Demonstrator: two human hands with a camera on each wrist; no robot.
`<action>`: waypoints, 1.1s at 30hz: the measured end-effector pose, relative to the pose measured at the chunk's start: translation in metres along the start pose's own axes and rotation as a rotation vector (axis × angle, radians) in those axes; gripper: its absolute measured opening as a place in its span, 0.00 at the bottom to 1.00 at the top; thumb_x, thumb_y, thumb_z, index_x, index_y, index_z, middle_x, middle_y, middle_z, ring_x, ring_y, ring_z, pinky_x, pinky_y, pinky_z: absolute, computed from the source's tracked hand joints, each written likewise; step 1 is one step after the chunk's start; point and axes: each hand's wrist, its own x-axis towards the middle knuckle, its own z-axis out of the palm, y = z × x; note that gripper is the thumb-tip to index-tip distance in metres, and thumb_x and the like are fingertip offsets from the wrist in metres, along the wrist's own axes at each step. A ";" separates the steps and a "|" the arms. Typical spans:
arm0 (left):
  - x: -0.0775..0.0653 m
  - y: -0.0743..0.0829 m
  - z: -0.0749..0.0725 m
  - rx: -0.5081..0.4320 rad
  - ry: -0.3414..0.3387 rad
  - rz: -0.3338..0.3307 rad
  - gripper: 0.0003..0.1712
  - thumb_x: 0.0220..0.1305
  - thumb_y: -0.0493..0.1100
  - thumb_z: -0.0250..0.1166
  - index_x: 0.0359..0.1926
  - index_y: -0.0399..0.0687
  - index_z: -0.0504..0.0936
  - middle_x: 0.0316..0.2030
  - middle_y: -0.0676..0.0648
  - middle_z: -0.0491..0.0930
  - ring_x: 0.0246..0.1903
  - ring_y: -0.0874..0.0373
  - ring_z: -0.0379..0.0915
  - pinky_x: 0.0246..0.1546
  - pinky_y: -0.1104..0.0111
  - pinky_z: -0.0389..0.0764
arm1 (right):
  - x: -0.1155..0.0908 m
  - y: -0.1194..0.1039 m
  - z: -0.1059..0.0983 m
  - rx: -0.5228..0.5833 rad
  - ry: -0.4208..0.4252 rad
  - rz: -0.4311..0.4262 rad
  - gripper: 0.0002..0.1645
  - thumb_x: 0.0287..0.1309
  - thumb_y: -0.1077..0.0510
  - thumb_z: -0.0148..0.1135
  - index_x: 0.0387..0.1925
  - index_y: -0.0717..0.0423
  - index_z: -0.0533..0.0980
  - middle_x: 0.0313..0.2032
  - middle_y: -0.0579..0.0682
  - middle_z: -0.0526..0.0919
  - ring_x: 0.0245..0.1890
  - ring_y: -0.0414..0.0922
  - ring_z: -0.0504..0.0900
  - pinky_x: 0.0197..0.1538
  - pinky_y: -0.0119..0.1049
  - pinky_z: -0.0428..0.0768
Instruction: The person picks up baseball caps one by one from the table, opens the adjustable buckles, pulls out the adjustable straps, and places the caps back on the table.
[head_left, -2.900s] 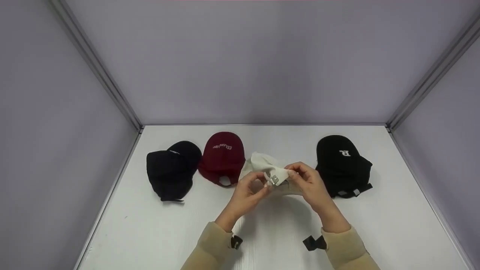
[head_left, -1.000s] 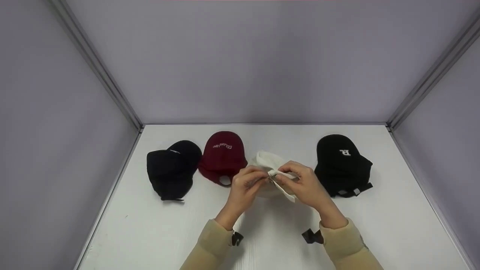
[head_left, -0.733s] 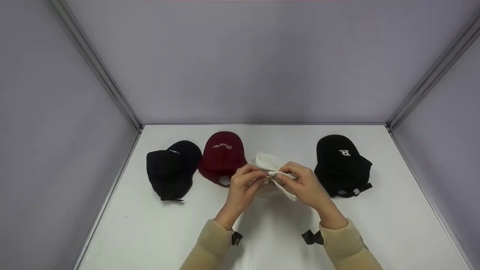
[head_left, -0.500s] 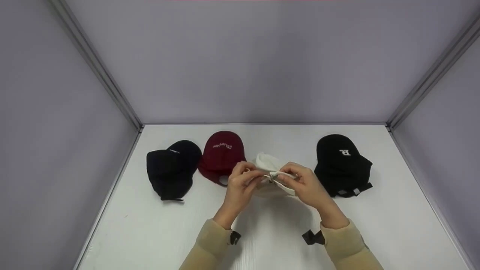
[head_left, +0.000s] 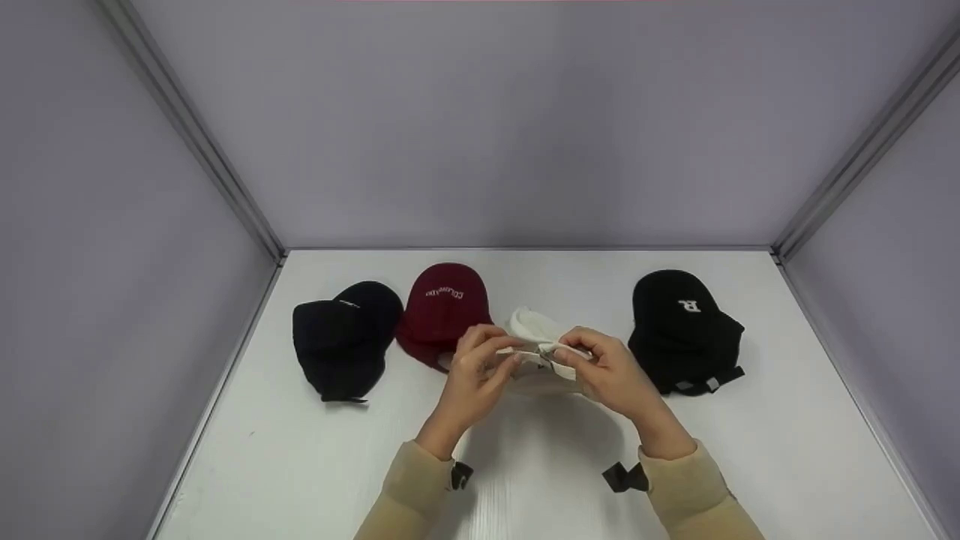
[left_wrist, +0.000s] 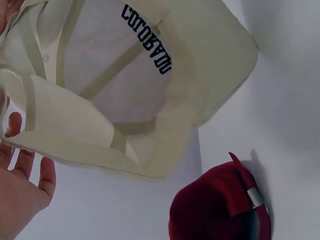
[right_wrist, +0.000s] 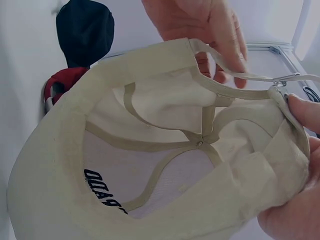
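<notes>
A cream baseball cap (right_wrist: 45, 170) is held up off the table between both hands, its inside and dark, mirrored lettering showing in the wrist views. The left hand (head_left: 472, 375) pinches the cap's narrow back strap (right_wrist: 260, 77) between thumb and fingers. At the other side of the opening, the right hand (head_left: 611, 375) grips the back edge of the cap, thumb next to a small metal buckle (right_wrist: 280, 82). The strap passes through this buckle. Fingers hide part of the strap in the head view.
A dark cap (head_left: 341, 345) and a dark red cap (head_left: 448, 307) lie side by side on the left of the white table (head_left: 780, 450). A black cap (head_left: 682, 330) with a white R lies at right. Grey panels (head_left: 525, 127) enclose the back and sides.
The cream cap's back was turned while the hands worked at its buckle. Over the last second the left hand moved slightly left, drawing out more strap; the right hand stayed nearly still.
</notes>
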 end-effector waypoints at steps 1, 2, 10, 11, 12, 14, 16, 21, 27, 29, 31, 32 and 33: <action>0.000 0.002 0.000 0.016 -0.015 0.015 0.09 0.63 0.40 0.69 0.45 0.51 0.86 0.44 0.52 0.75 0.45 0.58 0.68 0.47 0.61 0.69 | 0.000 0.000 0.001 -0.003 0.000 0.002 0.04 0.65 0.63 0.62 0.36 0.62 0.78 0.29 0.45 0.77 0.19 0.34 0.67 0.22 0.27 0.66; 0.000 0.003 0.001 0.030 -0.026 0.034 0.09 0.63 0.41 0.69 0.44 0.51 0.86 0.44 0.52 0.75 0.46 0.58 0.68 0.49 0.59 0.68 | 0.000 0.000 0.001 -0.007 0.000 0.002 0.05 0.65 0.63 0.62 0.36 0.63 0.78 0.30 0.45 0.77 0.20 0.35 0.67 0.22 0.27 0.67; 0.000 0.005 0.003 0.036 -0.019 0.045 0.03 0.58 0.41 0.72 0.34 0.50 0.85 0.44 0.52 0.75 0.48 0.55 0.67 0.50 0.53 0.66 | -0.002 -0.021 0.002 -0.020 -0.033 -0.040 0.03 0.64 0.70 0.59 0.33 0.65 0.76 0.29 0.44 0.73 0.26 0.36 0.69 0.27 0.28 0.69; 0.000 0.004 0.003 0.034 -0.021 0.033 0.03 0.58 0.41 0.72 0.34 0.50 0.85 0.44 0.52 0.75 0.48 0.55 0.66 0.49 0.53 0.67 | -0.002 -0.021 0.002 -0.016 -0.040 -0.044 0.02 0.64 0.71 0.58 0.33 0.66 0.75 0.28 0.44 0.72 0.26 0.35 0.68 0.27 0.28 0.69; -0.001 0.003 0.003 0.036 -0.021 0.027 0.03 0.58 0.40 0.72 0.34 0.50 0.85 0.44 0.52 0.75 0.48 0.55 0.66 0.49 0.53 0.67 | -0.002 -0.020 0.001 -0.006 -0.046 -0.046 0.02 0.65 0.70 0.58 0.34 0.66 0.75 0.29 0.45 0.73 0.26 0.36 0.69 0.27 0.28 0.69; -0.001 0.001 0.002 0.027 -0.021 0.008 0.02 0.59 0.40 0.71 0.34 0.49 0.85 0.44 0.51 0.75 0.47 0.54 0.67 0.48 0.53 0.68 | -0.003 -0.013 -0.001 0.026 -0.051 -0.042 0.02 0.66 0.69 0.57 0.35 0.66 0.75 0.30 0.46 0.73 0.26 0.36 0.70 0.27 0.28 0.70; -0.002 -0.001 0.000 0.013 -0.016 -0.007 0.02 0.61 0.40 0.70 0.34 0.47 0.86 0.44 0.50 0.75 0.46 0.53 0.68 0.48 0.55 0.67 | -0.003 -0.004 -0.003 0.062 -0.049 -0.028 0.02 0.66 0.69 0.57 0.36 0.66 0.76 0.30 0.48 0.74 0.27 0.37 0.71 0.28 0.28 0.72; -0.005 -0.002 -0.003 -0.049 -0.022 -0.077 0.04 0.62 0.40 0.69 0.34 0.43 0.86 0.43 0.48 0.75 0.45 0.52 0.70 0.48 0.55 0.67 | -0.005 0.001 -0.004 0.106 -0.030 0.002 0.04 0.67 0.67 0.57 0.36 0.66 0.76 0.32 0.50 0.75 0.32 0.40 0.74 0.33 0.30 0.74; -0.006 -0.001 -0.002 -0.049 -0.029 -0.119 0.03 0.58 0.34 0.71 0.31 0.43 0.84 0.42 0.44 0.76 0.44 0.48 0.72 0.48 0.56 0.69 | -0.005 0.000 -0.003 0.087 -0.026 0.021 0.04 0.67 0.66 0.58 0.35 0.65 0.75 0.31 0.49 0.75 0.33 0.41 0.73 0.35 0.30 0.74; -0.007 -0.001 -0.001 -0.058 -0.028 -0.116 0.04 0.58 0.32 0.70 0.29 0.41 0.82 0.41 0.40 0.76 0.44 0.45 0.72 0.49 0.57 0.71 | -0.005 0.001 -0.003 0.092 -0.030 0.021 0.04 0.67 0.66 0.57 0.35 0.65 0.75 0.31 0.49 0.75 0.33 0.41 0.73 0.35 0.30 0.74; -0.007 -0.001 -0.001 -0.080 -0.029 -0.108 0.05 0.57 0.29 0.69 0.28 0.38 0.81 0.40 0.37 0.75 0.44 0.42 0.73 0.49 0.58 0.73 | -0.004 0.002 -0.003 0.105 -0.037 0.013 0.04 0.67 0.67 0.57 0.35 0.66 0.75 0.31 0.49 0.75 0.33 0.41 0.73 0.36 0.30 0.74; -0.006 -0.002 -0.001 -0.093 -0.032 -0.104 0.05 0.57 0.28 0.69 0.28 0.37 0.81 0.40 0.37 0.75 0.43 0.42 0.73 0.49 0.59 0.74 | -0.004 0.002 -0.004 0.114 -0.042 0.008 0.05 0.67 0.67 0.57 0.35 0.66 0.75 0.31 0.49 0.75 0.33 0.40 0.73 0.36 0.30 0.74; -0.006 -0.002 -0.001 -0.105 -0.036 -0.101 0.05 0.58 0.28 0.69 0.29 0.37 0.80 0.40 0.37 0.75 0.43 0.42 0.73 0.49 0.59 0.74 | -0.004 0.003 -0.004 0.123 -0.048 0.002 0.05 0.67 0.67 0.56 0.35 0.67 0.75 0.31 0.49 0.75 0.33 0.40 0.73 0.36 0.30 0.74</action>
